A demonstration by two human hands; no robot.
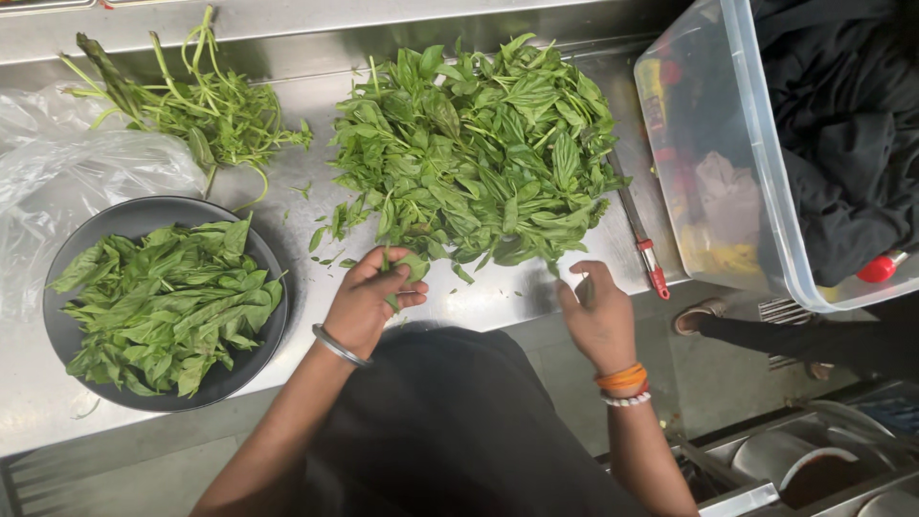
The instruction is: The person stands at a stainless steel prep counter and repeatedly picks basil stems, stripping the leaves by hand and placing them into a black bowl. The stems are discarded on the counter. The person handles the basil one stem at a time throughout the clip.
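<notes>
A big heap of green leafy sprigs (479,144) lies in the middle of a steel counter (287,86). My left hand (369,299) is at the heap's near edge, fingers closed on a small leaf with a thin stem. My right hand (598,311) is at the heap's near right corner, pinching a green stem that leads into the pile. To the left stands a dark round plate (59,330) piled with picked leaves (168,302). Bare stems (196,101) lie in a bunch at the far left.
A crumpled clear plastic bag (57,163) lies at the left edge. A clear plastic bin (737,163) stands tilted at the right, beside a red-tipped tool (646,249). Another person's sandalled foot (699,316) is on the floor. Metal bowls (804,460) sit lower right.
</notes>
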